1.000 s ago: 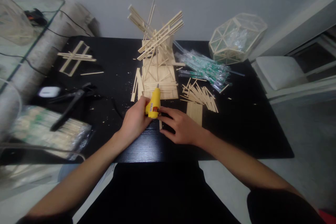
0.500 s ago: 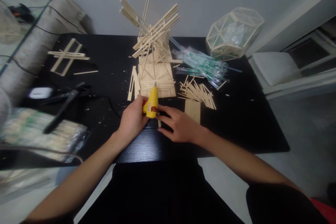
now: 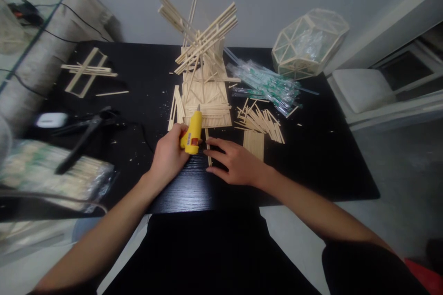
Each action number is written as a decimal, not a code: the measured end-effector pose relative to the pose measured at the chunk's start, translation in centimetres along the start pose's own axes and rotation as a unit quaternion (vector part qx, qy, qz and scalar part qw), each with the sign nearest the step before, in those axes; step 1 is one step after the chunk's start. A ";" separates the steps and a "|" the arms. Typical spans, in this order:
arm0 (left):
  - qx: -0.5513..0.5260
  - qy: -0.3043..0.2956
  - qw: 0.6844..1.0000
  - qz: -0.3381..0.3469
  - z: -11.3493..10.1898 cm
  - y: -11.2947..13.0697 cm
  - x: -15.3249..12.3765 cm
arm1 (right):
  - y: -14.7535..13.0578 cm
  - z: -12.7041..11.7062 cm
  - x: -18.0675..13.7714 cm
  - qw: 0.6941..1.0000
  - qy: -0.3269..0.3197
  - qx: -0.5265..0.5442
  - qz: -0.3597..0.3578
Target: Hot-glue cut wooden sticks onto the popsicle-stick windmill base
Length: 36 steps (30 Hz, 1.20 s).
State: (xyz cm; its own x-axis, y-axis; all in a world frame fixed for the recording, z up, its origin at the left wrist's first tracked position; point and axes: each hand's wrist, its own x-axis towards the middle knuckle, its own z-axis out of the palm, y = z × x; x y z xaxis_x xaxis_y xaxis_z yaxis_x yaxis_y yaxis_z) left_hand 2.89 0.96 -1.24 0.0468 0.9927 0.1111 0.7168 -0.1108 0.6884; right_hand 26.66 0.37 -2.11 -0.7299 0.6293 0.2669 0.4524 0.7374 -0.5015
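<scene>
While a person sits at the near edge of a black table (image 3: 311, 166), both bare forearms reach forward onto it. Left hand (image 3: 168, 156) is curled around the handle of a yellow glue gun (image 3: 192, 132), fingers wrapped tight, with the nozzle pointing away toward the far edge. Right hand (image 3: 235, 162) lies flat on the table just beside the gun, fingers spread and pressing down on a thin wooden stick (image 3: 208, 147) that lies on the black top running from near to far, between the two hands. Whether the gun's tip touches the stick cannot be told.

Just beyond the gun stands a model built of wooden sticks (image 3: 205, 78), a slatted base with crossed blades rising toward the wall, at the middle of the table. A loose heap of short sticks (image 3: 260, 122) lies to its right, and just nearer than the heap is a small flat panel of joined sticks (image 3: 254, 143). Clear plastic packets with green print (image 3: 266, 84) lie farther back on the right, and a faceted frame of sticks (image 3: 309, 42) sits at the far right corner. Near the far left corner lies a flat crossed stick piece (image 3: 86, 72). Along the left edge are a black tool with a cord (image 3: 85, 133), a small white object (image 3: 50, 120), and a blurred bag of sticks (image 3: 51, 175) at the near left corner.
</scene>
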 end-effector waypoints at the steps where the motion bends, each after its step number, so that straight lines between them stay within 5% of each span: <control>1: -0.006 0.009 1.000 -0.003 -0.3 0.1 0.0 | 0.0 0.0 0.0 1.000 0.002 -0.003 -0.001; 36: -0.035 0.004 0.999 0.003 -1.1 -0.5 -0.5 | 0.4 0.3 0.2 0.997 0.033 -0.052 -0.042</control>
State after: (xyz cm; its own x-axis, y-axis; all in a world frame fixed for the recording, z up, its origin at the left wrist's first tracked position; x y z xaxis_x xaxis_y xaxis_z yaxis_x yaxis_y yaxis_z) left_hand 1.80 0.49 -0.85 0.0465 0.9916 0.1210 0.6658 -0.1210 0.7363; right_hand 26.59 0.68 -2.47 -0.7338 0.5766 0.3592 0.4448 0.8075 -0.3875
